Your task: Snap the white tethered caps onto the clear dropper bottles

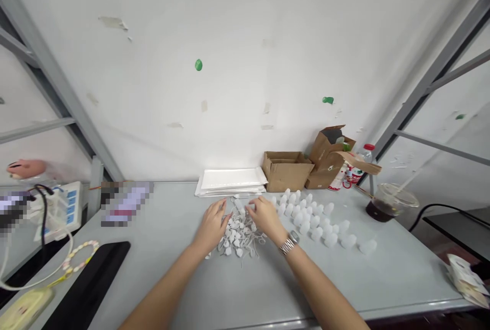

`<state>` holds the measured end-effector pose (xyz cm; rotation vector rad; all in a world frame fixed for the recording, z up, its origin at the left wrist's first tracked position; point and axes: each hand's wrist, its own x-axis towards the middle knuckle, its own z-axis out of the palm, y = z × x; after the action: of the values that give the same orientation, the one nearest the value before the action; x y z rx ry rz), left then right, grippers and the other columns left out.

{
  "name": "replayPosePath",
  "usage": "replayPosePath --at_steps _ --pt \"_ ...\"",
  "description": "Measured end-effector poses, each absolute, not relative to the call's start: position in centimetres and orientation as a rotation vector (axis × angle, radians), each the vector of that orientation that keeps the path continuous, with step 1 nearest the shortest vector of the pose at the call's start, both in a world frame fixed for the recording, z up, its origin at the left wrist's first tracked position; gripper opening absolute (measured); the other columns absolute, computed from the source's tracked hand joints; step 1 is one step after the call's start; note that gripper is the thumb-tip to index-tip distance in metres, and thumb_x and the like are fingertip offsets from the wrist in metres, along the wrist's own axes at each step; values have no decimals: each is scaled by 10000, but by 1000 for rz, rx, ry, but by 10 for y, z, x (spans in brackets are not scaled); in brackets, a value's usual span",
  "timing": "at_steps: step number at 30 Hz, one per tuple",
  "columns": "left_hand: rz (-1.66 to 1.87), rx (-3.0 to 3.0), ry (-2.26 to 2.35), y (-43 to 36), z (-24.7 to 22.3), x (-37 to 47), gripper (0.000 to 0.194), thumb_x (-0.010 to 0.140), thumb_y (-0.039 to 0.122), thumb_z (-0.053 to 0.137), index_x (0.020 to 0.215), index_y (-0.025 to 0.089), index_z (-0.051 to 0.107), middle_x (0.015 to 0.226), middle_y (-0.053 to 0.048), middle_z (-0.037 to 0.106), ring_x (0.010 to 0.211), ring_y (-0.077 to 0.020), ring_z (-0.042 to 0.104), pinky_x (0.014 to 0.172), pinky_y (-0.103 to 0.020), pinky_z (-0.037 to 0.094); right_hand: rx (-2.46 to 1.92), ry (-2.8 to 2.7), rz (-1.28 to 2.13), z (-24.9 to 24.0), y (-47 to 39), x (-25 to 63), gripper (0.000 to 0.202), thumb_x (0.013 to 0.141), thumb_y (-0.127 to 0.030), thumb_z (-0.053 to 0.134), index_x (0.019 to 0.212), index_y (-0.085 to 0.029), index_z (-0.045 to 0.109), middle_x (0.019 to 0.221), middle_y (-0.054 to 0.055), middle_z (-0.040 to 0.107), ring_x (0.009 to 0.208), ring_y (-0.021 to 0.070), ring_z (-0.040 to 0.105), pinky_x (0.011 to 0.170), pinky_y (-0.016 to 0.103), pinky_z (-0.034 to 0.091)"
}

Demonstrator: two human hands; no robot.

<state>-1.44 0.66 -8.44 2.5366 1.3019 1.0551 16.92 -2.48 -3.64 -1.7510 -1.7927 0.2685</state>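
My left hand (213, 222) is at the left edge of a loose pile of small white pieces with thin cords (237, 238). Its fingers are bent and apart, with nothing visible between them. On the pile's right side is my right hand (265, 216), a metal-banded watch on its wrist. The thumb and forefinger are curved with a gap between them. A pale, translucent piece (239, 206) lies between both hands at the back of the pile; its kind is too small to make out. Several frosted white egg-shaped pieces (317, 233) stand in rows right of my right hand.
Behind the pile lie stacked white envelopes (233, 179) beside an open cardboard box (288, 174). A brown paper bag (325, 164) and a drink cup with a straw (390, 202) stand right. Left are a black mat (90, 284), a bead bracelet (81, 256) and a power strip (71, 207).
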Motion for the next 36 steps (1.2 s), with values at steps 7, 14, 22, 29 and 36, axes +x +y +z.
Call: replayPosePath --at_steps 7,14,22,29,36 --pt "1073 2518 1346 9 -86 -15 335 865 273 442 1151 133 544 1158 -130 577 1102 -235 501 922 -413 432 -1716 -1719 514 -56 26 144 117 629 -149 650 643 -162 535 696 71 638 737 216 598 668 295 402" --pt "1109 2461 1339 11 -85 -18 364 872 276 437 1215 167 485 1189 -114 549 1103 -222 499 924 -419 425 -1408 -1496 829 -40 13 175 186 788 -367 479 830 -186 463 660 0 620 541 142 586 578 270 452" --pt "1139 2493 1147 -10 -67 -14 328 832 373 524 1123 225 559 934 -40 657 889 -192 569 813 -366 456 -1137 -1431 1110 -34 -33 194 336 750 -507 555 821 -180 533 677 5 637 543 156 615 608 306 484" --pt "1083 2425 1014 -19 -64 -4 200 857 315 493 778 198 634 754 -22 647 790 -166 568 739 -311 454 -1057 -1350 1196 -40 -44 183 325 722 -467 619 895 -192 597 712 -13 613 567 132 572 598 280 471" --pt "1007 2418 1053 -17 -68 -4 159 863 273 464 912 210 602 810 -27 635 790 -173 559 723 -312 452 -1041 -1284 1339 -44 -49 185 361 669 -479 670 867 -185 601 671 -19 591 543 122 544 550 267 462"
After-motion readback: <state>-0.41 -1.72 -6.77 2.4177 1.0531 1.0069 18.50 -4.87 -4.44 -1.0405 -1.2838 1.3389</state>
